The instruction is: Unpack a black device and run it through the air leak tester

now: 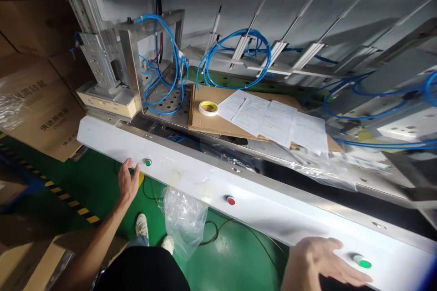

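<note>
A long white panel (191, 177) runs along the front of a machine, with buttons set in it. My left hand (129, 179) is at the panel's lower edge, fingers apart, just left of a green button (148, 163). Near the right end, my right hand (324, 259) lies against the panel with its fingers stretched out. A second green button (364, 263) sits just beyond its fingers. Between the hands is a red button (231, 200), which neither hand touches. Nothing shows in either hand.
Behind the panel, cardboard (205, 122) bears paper sheets (269, 118) and a tape roll (208, 108). Blue hoses (269, 61) loop before metal cylinders (307, 57). A clear plastic bag (186, 218) hangs below the panel. Cartons (37, 100) stand at left on the green floor (235, 254).
</note>
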Available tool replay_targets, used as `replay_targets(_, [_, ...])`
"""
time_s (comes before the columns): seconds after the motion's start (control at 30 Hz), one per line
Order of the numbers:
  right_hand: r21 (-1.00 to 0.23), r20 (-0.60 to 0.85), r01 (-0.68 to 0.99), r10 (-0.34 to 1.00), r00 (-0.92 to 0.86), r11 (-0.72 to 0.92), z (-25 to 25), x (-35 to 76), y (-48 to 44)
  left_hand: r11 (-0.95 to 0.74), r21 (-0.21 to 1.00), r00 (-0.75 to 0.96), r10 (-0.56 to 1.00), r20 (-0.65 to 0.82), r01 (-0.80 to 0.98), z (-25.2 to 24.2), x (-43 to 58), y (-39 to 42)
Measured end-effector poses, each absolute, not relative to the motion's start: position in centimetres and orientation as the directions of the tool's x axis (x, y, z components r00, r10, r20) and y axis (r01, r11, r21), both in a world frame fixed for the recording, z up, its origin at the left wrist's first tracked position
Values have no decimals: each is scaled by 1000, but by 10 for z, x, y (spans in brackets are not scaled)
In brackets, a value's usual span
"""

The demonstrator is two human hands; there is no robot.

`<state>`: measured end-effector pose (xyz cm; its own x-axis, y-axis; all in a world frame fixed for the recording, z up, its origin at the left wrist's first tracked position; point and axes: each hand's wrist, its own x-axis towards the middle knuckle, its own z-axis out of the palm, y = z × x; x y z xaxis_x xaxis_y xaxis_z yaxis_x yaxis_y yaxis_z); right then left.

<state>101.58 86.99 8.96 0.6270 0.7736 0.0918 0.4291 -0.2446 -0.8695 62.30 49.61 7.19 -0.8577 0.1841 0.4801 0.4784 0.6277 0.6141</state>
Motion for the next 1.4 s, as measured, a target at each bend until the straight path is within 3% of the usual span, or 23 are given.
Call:
replay_targets(0.07, [-825,322,561,760,564,-66,91,997,836,618,605,-841,184,509,501,88,606,501])
replay_targets(0.13, [-696,568,659,781,260,286,97,959,801,593,566,-799,247,549,572,102,592,510])
replay_targets(0.17, [-592,640,636,769,-3,495,101,936,785,577,539,-771,293,566,614,108,586,516])
replay_targets(0.23, [-385,672,484,598,-437,786,110,890,760,539,477,-708,395,585,695,116,577,525])
replay_targets(0.33, [-193,582,396,430,-690,898,120,840,744,486,392,-619,522,587,781,120,568,532])
replay_targets(0.5, [-126,526,403,405,-747,907,119,829,751,423,311,-522,622,583,851,121,554,524])
replay_targets(0.67, [-160,447,381,411,-794,911,115,839,766,369,274,-459,677,575,888,123,545,516])
replay_targets(0.83, [-181,455,377,417,-787,908,114,839,771,334,251,-417,685,597,908,124,543,516])
replay_targets(1.0, [-177,458,381,418,-784,908,117,839,769,314,313,-443,667,599,896,122,545,519])
replay_targets(1.17, [-210,456,369,424,-783,906,118,840,770,346,425,-548,540,639,836,113,555,508])
replay_targets(1.4, [-159,485,397,422,-766,904,117,835,770,329,232,-402,724,561,916,109,558,502])
